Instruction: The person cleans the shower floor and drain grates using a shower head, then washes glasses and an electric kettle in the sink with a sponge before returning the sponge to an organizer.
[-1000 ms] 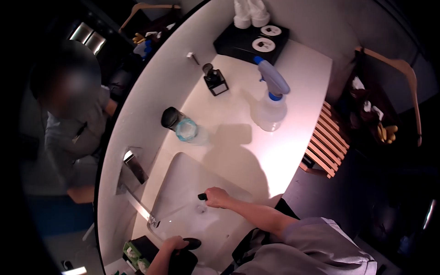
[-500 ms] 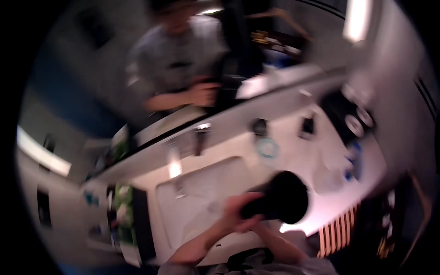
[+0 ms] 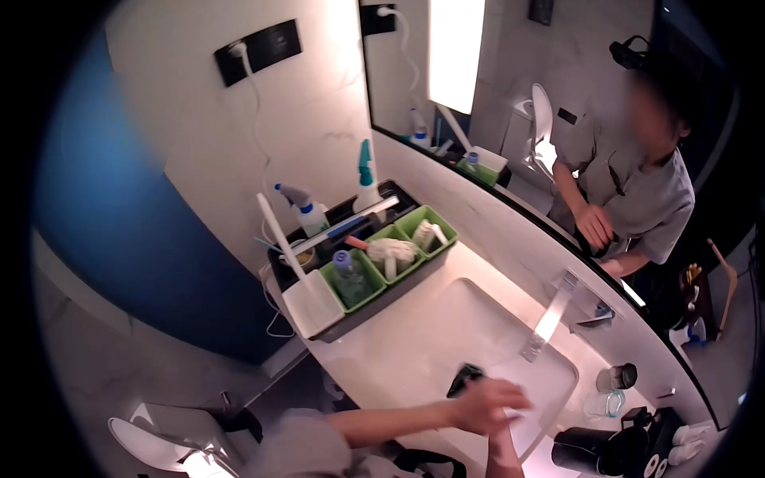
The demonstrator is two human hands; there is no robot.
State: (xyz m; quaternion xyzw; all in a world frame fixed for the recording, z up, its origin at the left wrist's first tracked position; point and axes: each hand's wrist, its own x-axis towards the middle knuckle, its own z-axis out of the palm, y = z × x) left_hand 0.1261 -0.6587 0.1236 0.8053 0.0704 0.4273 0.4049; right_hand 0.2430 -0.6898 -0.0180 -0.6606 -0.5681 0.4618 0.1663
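Over the sink [image 3: 430,334], my left hand [image 3: 488,405] crosses above my right wrist; its fingers are apart and slightly blurred. My right forearm [image 3: 504,458] rises from the bottom edge, and my right hand is mostly hidden behind the left. A small dark object [image 3: 464,380] sticks out beside my hands; which hand touches it, I cannot tell. A large black cylindrical object [image 3: 590,452] lies on the counter at the lower right, apart from my hands. The metal faucet [image 3: 551,316] extends over the sink.
A black caddy with green bins [image 3: 355,279] holds spray bottles, brushes and a purple-capped bottle. Glass jars [image 3: 610,390] stand right of the sink near a black tray [image 3: 660,438]. The mirror [image 3: 526,127] shows a person. A toilet [image 3: 171,438] is at lower left.
The view has swung left toward the caddy. My hands have come together over the sink, and the large black object has gone from them to the counter at the right.
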